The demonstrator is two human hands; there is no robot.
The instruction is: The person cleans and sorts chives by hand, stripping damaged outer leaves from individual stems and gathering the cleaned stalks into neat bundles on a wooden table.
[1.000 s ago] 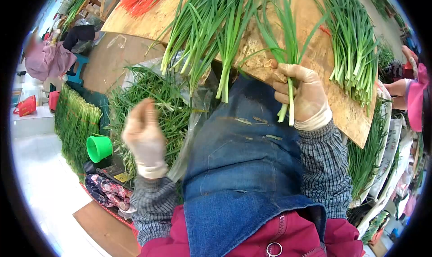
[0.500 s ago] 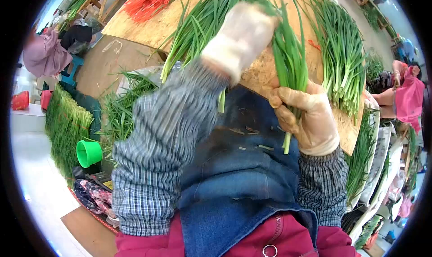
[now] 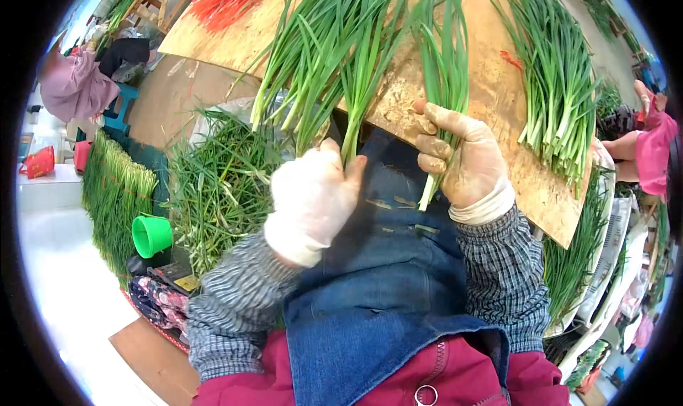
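On the wooden board (image 3: 491, 79) lie long green stalks with pale stem ends. My left hand (image 3: 316, 196), in a whitish glove, is at the stem ends of the left pile (image 3: 313, 57), thumb and fingers closed round a few stalks (image 3: 353, 114) at its right side. In my gloved right hand (image 3: 466, 153) a small bunch of green stalks (image 3: 445, 57) is held near its stems, the pale ends poking out below the fingers. Farther right on the board rests a larger bunch (image 3: 558, 86), apart from both hands.
Red strips (image 3: 231, 1) lie at the board's upper left. Loose green leaves (image 3: 220, 185) are heaped left of my knees, near a green bucket (image 3: 151, 236) and upright bundles (image 3: 117, 193). One person (image 3: 78, 86) sits at far left, another (image 3: 654, 146) at far right.
My left hand has come back from the top of the right hand's bunch down to the left pile's stems. My right hand still holds its bunch, a little higher than half a second ago.
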